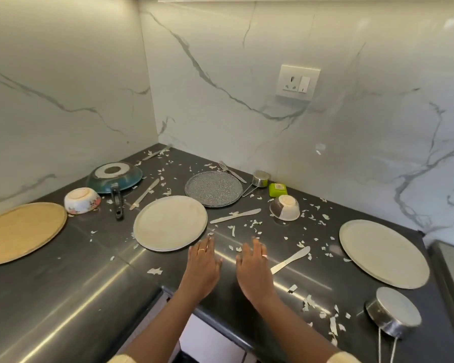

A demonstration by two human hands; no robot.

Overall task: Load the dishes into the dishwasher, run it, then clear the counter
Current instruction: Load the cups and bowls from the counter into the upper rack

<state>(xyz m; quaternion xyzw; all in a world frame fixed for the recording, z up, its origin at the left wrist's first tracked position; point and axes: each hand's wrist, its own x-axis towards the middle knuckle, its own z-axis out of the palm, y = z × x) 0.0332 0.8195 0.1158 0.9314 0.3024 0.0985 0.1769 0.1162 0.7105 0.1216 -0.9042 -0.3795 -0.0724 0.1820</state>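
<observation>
Left hand and right hand lie flat side by side, fingers straight, holding nothing, over the dark counter, just short of a cream plate, with speckled plate and overturned pan beyond.

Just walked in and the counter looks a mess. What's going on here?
A person's left hand and right hand are open, side by side over the counter, holding nothing. Spread around them are a cream plate, an upturned bowl, an upturned pan, a knife and other dishes, with scraps scattered everywhere. Nothing looks loaded yet, and no dishwasher is in view.
</observation>
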